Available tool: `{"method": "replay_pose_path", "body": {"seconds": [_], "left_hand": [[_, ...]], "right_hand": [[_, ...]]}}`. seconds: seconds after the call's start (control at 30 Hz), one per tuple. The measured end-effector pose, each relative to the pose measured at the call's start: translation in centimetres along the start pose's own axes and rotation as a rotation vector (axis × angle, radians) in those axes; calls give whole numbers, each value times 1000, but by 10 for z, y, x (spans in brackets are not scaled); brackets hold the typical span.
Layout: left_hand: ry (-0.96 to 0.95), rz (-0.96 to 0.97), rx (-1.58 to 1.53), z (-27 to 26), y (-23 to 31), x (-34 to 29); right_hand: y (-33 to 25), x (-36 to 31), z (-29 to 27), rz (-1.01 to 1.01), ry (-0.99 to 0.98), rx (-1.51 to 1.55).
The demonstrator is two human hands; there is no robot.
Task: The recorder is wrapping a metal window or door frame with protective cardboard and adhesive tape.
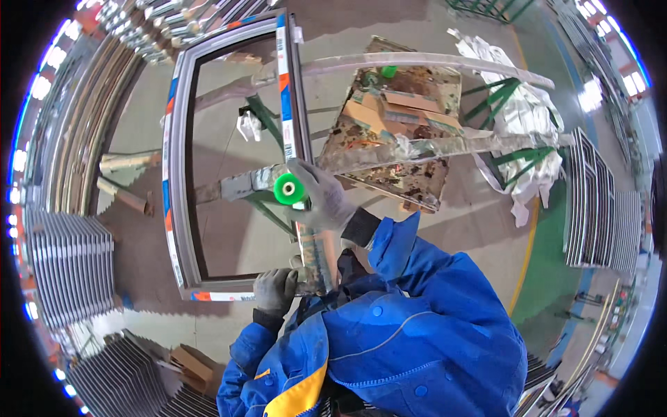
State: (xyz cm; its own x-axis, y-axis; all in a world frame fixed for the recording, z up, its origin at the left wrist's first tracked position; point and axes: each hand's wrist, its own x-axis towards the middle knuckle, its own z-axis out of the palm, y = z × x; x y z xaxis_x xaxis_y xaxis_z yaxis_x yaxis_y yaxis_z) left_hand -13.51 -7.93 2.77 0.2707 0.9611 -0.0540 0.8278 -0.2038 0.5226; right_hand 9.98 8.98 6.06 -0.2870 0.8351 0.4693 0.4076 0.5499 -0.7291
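A large rectangular window frame (292, 90), grey with blue, orange and white protective film, rests across two padded supports in front of me. My right hand (325, 198), in a grey glove, is closed round a green roll of tape (289, 188) with a pale core. It is over the frame's right side, and part of its grip is hidden behind the roll. At the frame's near right corner, my gloved left hand (276, 288) is curled on the near edge; its fingertips are partly hidden.
Two padded beams (431, 61) on green legs run to the right. Between them lies a stained board (434, 170) with cardboard pieces (410, 111). White sheeting (531, 174) hangs at the right. Stacked metal profiles (73, 257) stand left, and more stacked frames (601, 215) at the right.
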Motion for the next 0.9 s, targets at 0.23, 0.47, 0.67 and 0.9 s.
{"method": "replay_pose_path", "body": {"seconds": [0.23,0.47,0.67,0.9], "left_hand": [[-85,-51,56,1,4,8],[-30,-20,33,4,0,8],[-1,-8,-3,5,2,12],[24,-24,8,0,-2,-1]], "right_hand": [[110,-32,-113,176,305,-331],[286,-71,-256,672,194,-1129],[333,-91,-300,867,-87,-1061],[329,-73,-271,876,-369,-1060]]}}
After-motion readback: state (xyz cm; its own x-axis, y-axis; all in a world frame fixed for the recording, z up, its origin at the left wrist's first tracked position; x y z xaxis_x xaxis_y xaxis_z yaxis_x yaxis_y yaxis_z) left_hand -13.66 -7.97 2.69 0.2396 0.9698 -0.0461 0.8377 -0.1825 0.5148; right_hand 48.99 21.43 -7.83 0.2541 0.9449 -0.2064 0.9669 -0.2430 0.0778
